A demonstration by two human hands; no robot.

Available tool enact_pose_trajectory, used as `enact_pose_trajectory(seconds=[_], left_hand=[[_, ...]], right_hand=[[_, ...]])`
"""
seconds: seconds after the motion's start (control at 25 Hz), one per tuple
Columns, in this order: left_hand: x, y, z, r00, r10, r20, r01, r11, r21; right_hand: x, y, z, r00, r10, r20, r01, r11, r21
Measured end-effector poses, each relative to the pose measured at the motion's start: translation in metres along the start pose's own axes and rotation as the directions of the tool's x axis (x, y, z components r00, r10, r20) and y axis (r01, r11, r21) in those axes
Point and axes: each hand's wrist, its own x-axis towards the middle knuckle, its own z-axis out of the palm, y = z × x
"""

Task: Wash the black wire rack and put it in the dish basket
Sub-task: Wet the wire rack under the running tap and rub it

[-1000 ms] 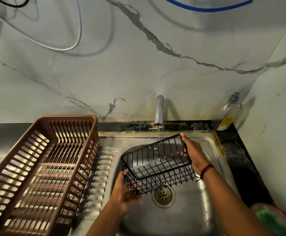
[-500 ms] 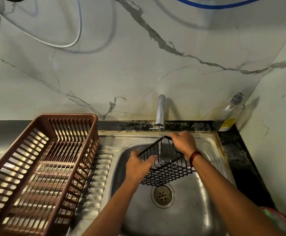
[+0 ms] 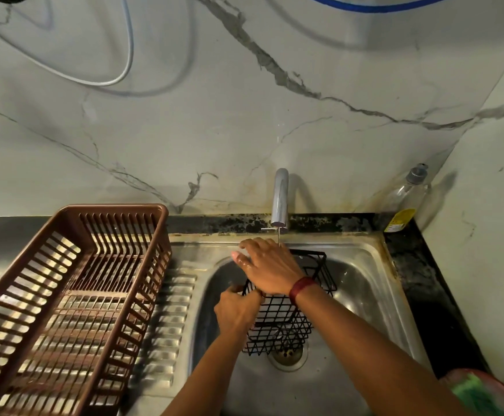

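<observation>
The black wire rack (image 3: 283,321) hangs tilted inside the steel sink (image 3: 367,298), just above the drain (image 3: 289,355). My left hand (image 3: 238,309) grips the rack's left edge, fingers curled round the wire. My right hand (image 3: 268,265) lies across the top of the rack under the tap (image 3: 280,199), wet, with its fingers stretched out to the left. A thin stream of water falls from the tap beside that hand. The brown plastic dish basket (image 3: 115,209) stands on the drainboard to the left with nothing in it.
A clear bottle with a yellow label (image 3: 405,202) stands in the back right corner of the dark counter. A green sponge in a pink dish (image 3: 481,394) sits at the front right. A marble wall rises close behind the sink.
The rack turned from lying wide across the sink to hanging steeply. My right hand let go of its far rim and now lies flat over its top, while my left hand holds the left edge.
</observation>
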Motion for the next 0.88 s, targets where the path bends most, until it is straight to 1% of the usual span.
enact_pose_trajectory(seconds=[0.04, 0.08, 0.12, 0.2, 0.24, 0.28, 0.36, 0.44, 0.52, 0.56, 0.6, 0.68, 0.72, 0.76, 0.8, 0.88], left_hand=[[-0.001, -0.002, -0.004, 1.000, -0.003, -0.009, 0.003, 1.000, -0.012], [-0.003, -0.002, -0.008, 1.000, 0.001, -0.020, -0.001, 1.000, -0.019], [-0.002, -0.005, -0.010, 1.000, 0.008, -0.017, -0.008, 1.000, -0.030], [-0.005, -0.007, -0.012, 1.000, 0.013, -0.013, -0.013, 0.999, -0.029], [-0.007, -0.006, -0.011, 1.000, 0.011, -0.019, -0.011, 1.000, -0.015], [-0.008, -0.007, -0.008, 1.000, 0.016, -0.019, -0.016, 1.000, -0.006], [-0.015, -0.004, -0.001, 1.000, 0.016, 0.003, -0.016, 1.000, 0.005], [-0.019, -0.003, 0.002, 1.000, 0.021, -0.003, -0.021, 1.000, -0.006], [-0.020, -0.003, -0.002, 1.000, 0.014, -0.024, -0.014, 0.999, -0.030], [-0.020, -0.003, -0.006, 0.999, 0.011, -0.036, -0.012, 0.999, -0.032], [-0.018, -0.005, -0.009, 0.999, 0.012, -0.045, -0.013, 0.999, -0.030], [-0.011, -0.009, -0.012, 0.998, 0.016, -0.058, -0.017, 1.000, -0.015], [-0.011, -0.010, -0.011, 0.998, 0.026, -0.055, -0.025, 1.000, 0.006], [-0.011, -0.010, -0.009, 0.998, 0.043, -0.049, -0.042, 0.999, 0.024], [-0.014, -0.009, -0.006, 0.997, 0.053, -0.047, -0.052, 0.998, 0.030], [-0.017, -0.010, 0.001, 0.997, 0.069, -0.031, -0.068, 0.997, 0.026]], right_hand=[[-0.002, 0.013, 0.000, 0.999, 0.032, 0.022, -0.032, 0.999, 0.025], [-0.004, 0.031, 0.001, 0.994, 0.082, 0.074, -0.085, 0.995, 0.046], [-0.007, 0.051, 0.000, 0.979, 0.166, 0.119, -0.177, 0.980, 0.088], [-0.014, 0.074, 0.001, 0.935, 0.323, 0.148, -0.346, 0.924, 0.165], [-0.016, 0.071, 0.002, 0.930, 0.335, 0.148, -0.358, 0.919, 0.168], [-0.014, 0.060, 0.004, 0.946, 0.291, 0.140, -0.309, 0.942, 0.131], [-0.009, 0.027, 0.005, 0.982, 0.148, 0.121, -0.157, 0.985, 0.067], [-0.005, 0.000, 0.003, 0.993, 0.077, 0.093, -0.084, 0.994, 0.068], [-0.002, 0.006, 0.004, 0.994, 0.092, 0.061, -0.097, 0.992, 0.080], [-0.003, 0.020, 0.007, 0.988, 0.140, 0.073, -0.145, 0.986, 0.082], [-0.007, 0.038, 0.008, 0.971, 0.215, 0.107, -0.223, 0.972, 0.076], [-0.013, 0.066, 0.010, 0.926, 0.347, 0.148, -0.359, 0.931, 0.065], [-0.015, 0.069, 0.011, 0.919, 0.364, 0.154, -0.374, 0.926, 0.046], [-0.016, 0.063, 0.012, 0.927, 0.340, 0.156, -0.348, 0.937, 0.029], [-0.016, 0.051, 0.012, 0.947, 0.285, 0.146, -0.292, 0.956, 0.025], [-0.015, 0.014, 0.011, 0.985, 0.129, 0.118, -0.133, 0.991, 0.023]])
